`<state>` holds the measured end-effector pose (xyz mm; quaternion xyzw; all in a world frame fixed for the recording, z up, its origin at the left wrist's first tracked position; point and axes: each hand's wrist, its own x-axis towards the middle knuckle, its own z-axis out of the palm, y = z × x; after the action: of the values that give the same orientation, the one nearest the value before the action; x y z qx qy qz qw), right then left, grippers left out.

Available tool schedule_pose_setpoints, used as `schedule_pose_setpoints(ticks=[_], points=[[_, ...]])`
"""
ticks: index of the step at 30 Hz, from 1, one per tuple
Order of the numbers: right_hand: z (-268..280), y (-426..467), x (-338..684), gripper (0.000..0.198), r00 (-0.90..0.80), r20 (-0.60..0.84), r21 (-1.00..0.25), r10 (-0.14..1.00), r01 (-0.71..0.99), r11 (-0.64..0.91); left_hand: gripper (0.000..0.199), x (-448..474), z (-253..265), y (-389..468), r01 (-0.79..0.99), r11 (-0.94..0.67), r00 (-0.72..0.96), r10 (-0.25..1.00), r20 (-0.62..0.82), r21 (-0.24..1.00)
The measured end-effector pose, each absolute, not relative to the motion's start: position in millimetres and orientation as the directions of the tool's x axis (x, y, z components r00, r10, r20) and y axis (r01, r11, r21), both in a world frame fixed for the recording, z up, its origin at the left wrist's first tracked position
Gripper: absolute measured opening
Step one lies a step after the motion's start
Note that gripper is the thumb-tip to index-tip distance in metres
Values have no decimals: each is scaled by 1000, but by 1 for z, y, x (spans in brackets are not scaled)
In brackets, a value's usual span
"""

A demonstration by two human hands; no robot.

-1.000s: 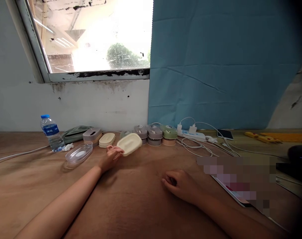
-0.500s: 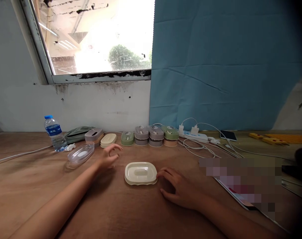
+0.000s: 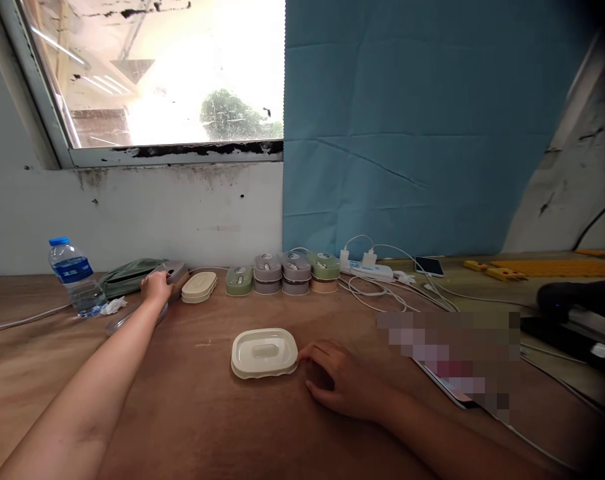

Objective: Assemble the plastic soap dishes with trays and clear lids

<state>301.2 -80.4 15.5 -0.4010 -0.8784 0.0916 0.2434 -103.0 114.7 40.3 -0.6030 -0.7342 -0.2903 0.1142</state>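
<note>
A cream oval plastic lid [image 3: 265, 353] lies on the wooden table in front of me. My right hand [image 3: 335, 380] rests at its right edge, fingers loosely curved and thumb apart, fingertips touching or almost touching the rim. My left hand [image 3: 156, 287] is stretched out to the back left, at the front of a grey-and-brown lunch box [image 3: 177, 275]. Its fingers are partly hidden, so a grip on the box cannot be made out. Under the left forearm lies a clear plastic cover [image 3: 115, 325], mostly covered. Several stacked cream lids [image 3: 199, 287] sit right of the left hand.
Along the wall stand a green box [image 3: 239, 281] and several stacked lunch boxes [image 3: 296, 272]. A water bottle [image 3: 76, 277] and a green pouch [image 3: 127, 277] are at left. At right lie a power strip [image 3: 367, 269], cables, a phone [image 3: 429, 267] and a blurred-out flat device [image 3: 445, 380].
My left hand has moved back and left, from beside the cream lids to the grey-and-brown lunch box. The right hand stays by the lid. The view has turned slightly right.
</note>
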Motion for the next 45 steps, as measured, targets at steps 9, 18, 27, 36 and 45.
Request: schedule_pose_setpoints(ticks=[9, 18, 27, 36, 45], points=[[13, -76, 302, 41, -487, 479, -350, 730, 657, 668, 29, -45, 46, 49, 807, -454, -16, 622, 783, 378], [0, -66, 280, 77, -452, 475, -383, 755, 667, 639, 23, 19, 3, -41, 406, -736, 458, 676, 577, 541], [-2, -52, 272, 62, -612, 291, -336, 735, 654, 677, 27, 15, 0, -37, 366, -771, 630, 618, 471, 522], [-1, -55, 280, 70, -581, 254, -380, 774, 676, 632, 29, 3, 12, -33, 489, -805, 616, 591, 521, 336], [-1, -53, 281, 65, -571, 255, -393, 781, 677, 623, 32, -96, 17, 13, 992, 69, -118, 790, 601, 104]])
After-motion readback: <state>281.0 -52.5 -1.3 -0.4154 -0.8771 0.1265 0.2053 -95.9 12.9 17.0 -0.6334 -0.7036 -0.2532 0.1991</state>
